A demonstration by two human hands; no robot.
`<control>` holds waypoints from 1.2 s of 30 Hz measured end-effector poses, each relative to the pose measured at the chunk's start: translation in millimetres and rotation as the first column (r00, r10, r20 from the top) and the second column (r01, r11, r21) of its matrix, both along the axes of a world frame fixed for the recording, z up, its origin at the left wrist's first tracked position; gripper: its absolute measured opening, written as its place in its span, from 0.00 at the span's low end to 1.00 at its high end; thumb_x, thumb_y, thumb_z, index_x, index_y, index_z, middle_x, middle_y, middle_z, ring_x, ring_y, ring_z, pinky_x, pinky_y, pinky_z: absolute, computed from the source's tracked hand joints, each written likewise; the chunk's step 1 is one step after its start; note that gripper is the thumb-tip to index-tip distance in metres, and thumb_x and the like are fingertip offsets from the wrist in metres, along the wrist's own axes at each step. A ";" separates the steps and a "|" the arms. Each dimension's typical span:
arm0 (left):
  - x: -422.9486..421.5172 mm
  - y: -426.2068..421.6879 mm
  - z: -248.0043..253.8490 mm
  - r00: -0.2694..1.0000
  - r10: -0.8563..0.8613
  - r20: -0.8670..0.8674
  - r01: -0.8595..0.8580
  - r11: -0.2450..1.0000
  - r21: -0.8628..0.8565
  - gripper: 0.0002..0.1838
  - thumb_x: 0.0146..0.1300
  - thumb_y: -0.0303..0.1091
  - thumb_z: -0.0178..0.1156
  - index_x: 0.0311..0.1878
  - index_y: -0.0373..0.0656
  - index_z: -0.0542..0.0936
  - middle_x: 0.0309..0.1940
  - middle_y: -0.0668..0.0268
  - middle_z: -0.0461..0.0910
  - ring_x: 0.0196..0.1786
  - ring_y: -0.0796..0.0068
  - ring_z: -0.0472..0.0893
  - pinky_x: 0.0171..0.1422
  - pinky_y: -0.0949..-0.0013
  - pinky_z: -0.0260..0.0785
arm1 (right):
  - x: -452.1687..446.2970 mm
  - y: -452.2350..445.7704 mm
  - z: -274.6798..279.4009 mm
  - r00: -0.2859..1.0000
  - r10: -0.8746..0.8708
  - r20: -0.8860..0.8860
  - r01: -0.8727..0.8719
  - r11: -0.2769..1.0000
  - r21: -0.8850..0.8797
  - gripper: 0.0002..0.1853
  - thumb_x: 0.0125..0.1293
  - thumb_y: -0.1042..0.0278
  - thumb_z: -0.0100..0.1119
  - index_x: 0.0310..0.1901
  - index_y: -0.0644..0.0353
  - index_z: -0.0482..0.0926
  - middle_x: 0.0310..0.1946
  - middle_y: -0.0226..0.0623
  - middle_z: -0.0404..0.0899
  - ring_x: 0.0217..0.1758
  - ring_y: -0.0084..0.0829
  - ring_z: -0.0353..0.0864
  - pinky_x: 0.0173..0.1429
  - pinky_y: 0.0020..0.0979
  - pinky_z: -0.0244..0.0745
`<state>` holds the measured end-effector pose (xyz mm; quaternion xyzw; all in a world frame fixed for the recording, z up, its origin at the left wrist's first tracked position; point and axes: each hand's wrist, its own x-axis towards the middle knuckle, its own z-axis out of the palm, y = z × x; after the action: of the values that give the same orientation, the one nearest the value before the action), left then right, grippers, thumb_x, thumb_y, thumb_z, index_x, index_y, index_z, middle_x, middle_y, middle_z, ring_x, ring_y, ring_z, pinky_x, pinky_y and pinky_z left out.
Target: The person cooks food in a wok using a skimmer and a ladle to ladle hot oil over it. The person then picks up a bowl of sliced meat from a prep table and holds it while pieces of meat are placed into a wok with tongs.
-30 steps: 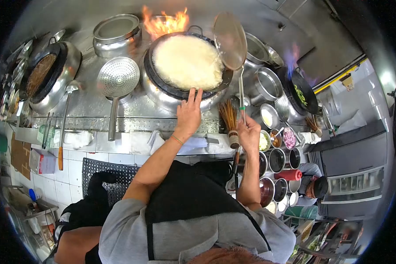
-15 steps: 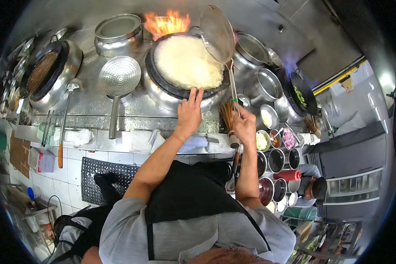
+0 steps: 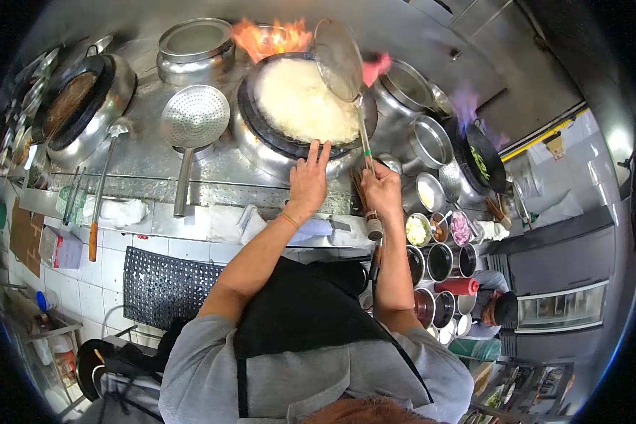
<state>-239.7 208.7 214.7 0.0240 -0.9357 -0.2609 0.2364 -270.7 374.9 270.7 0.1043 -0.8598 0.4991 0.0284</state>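
Observation:
My right hand [image 3: 382,191] is closed around the handle of a long mesh strainer [image 3: 338,62]. The strainer's round basket is tilted over the right side of a large wok [image 3: 267,140] full of pale, foaming contents [image 3: 300,102]. At the wok's near rim is my left hand [image 3: 309,185], holding nothing, its fingers stretched out and two of them reaching to the edge. Just below my right hand stands a bamboo wok brush [image 3: 372,225], partly hidden by it. A perforated ladle [image 3: 195,116] lies on the steel stove to the left.
Orange flames [image 3: 270,39] rise behind the wok. A second wok [image 3: 74,106] is far left, near a wooden-handled ladle [image 3: 100,191]. On the right are metal pots [image 3: 429,141], a wok with greens [image 3: 482,157] and several ingredient bowls [image 3: 461,227]. Another person [image 3: 496,304] is at lower right.
The mesh strainer has shifted left and lower over the wok. A pinkish flame now shows to its right. The person at lower left has moved lower; my left hand stays at the rim.

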 end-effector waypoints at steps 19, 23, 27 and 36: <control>1.1 -13.6 6.9 0.999 -0.034 0.038 0.035 0.999 -0.028 0.40 0.52 0.23 0.60 0.71 0.49 0.61 0.67 0.59 0.62 0.42 0.53 0.76 0.44 0.54 0.72 | -25.4 19.0 -6.0 0.998 0.003 0.067 -0.006 0.999 0.043 0.18 0.64 0.75 0.55 0.55 0.68 0.78 0.20 0.25 0.73 0.16 0.15 0.65 0.19 0.23 0.59; 2.6 -10.3 -2.0 0.999 -0.032 -0.028 0.031 0.999 -0.035 0.40 0.52 0.23 0.60 0.71 0.48 0.61 0.67 0.58 0.62 0.42 0.53 0.76 0.45 0.54 0.71 | -14.8 23.1 4.0 0.992 -0.113 0.064 0.118 0.991 -0.068 0.17 0.63 0.76 0.55 0.54 0.67 0.79 0.21 0.25 0.76 0.23 0.17 0.70 0.28 0.23 0.66; 2.6 -7.6 2.5 0.999 -0.049 -0.015 0.048 0.998 -0.029 0.40 0.52 0.23 0.59 0.71 0.47 0.61 0.66 0.56 0.62 0.42 0.53 0.76 0.45 0.54 0.71 | -25.0 41.1 19.7 0.976 -0.210 0.051 0.212 0.976 -0.040 0.17 0.64 0.75 0.53 0.55 0.61 0.80 0.20 0.25 0.75 0.22 0.16 0.70 0.26 0.23 0.65; 3.2 -9.0 1.9 1.000 -0.020 -0.004 0.020 0.999 -0.044 0.40 0.51 0.21 0.56 0.71 0.50 0.61 0.67 0.60 0.62 0.41 0.57 0.76 0.44 0.55 0.71 | -64.4 36.1 -9.7 0.939 -0.114 0.324 0.191 0.957 -0.217 0.18 0.64 0.75 0.52 0.56 0.61 0.76 0.21 0.30 0.73 0.10 0.19 0.64 0.10 0.26 0.55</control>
<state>-236.5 199.7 216.6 0.0090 -0.9409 -0.2425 0.2362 -335.1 411.0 261.0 -0.0468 -0.7910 0.6076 -0.0545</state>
